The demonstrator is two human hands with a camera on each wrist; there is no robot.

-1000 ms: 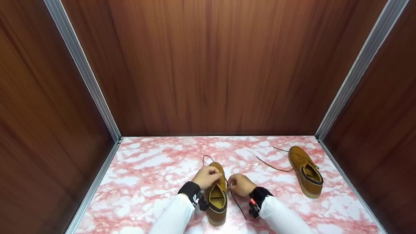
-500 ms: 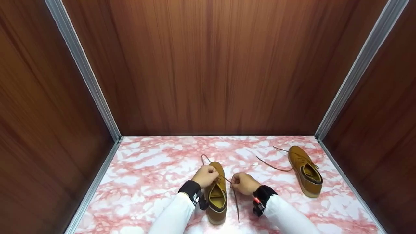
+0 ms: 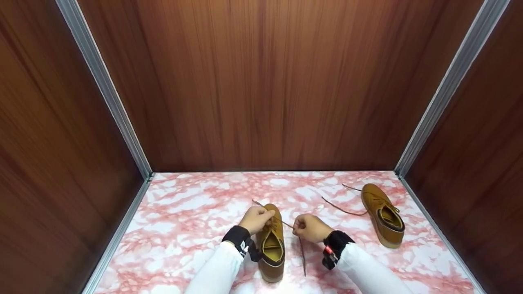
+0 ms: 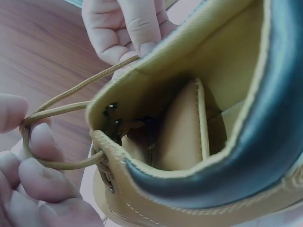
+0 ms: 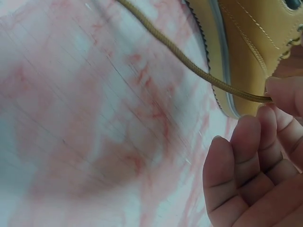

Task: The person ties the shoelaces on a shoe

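Note:
A tan lace-up shoe (image 3: 272, 271) stands with its toe pointing away, its yellow-lined opening facing up. My left hand (image 3: 255, 220) is over its front and pinches the brown shoelace where strands cross, as the left wrist view shows. Just right of the shoe, my right hand (image 3: 312, 228) grips the other stretch of shoelace (image 3: 288, 225) between thumb and forefinger. Its tail hangs down towards the floor. In the right wrist view this lace (image 5: 189, 61) runs from the fingertips past the sole, with the other fingers (image 5: 220, 175) curled loosely.
A matching shoe (image 3: 380, 216) lies at the right with its lace (image 3: 345, 210) trailing left across the red-and-white marbled surface (image 3: 184, 237). Brown wood-grain panels (image 3: 261, 90) stand at the back and both sides, with grey metal strips at the corners.
My right hand has moved a little to the right, drawing the lace out between the hands. The lace loop beyond the toe has shrunk. My left hand stays nearly in place.

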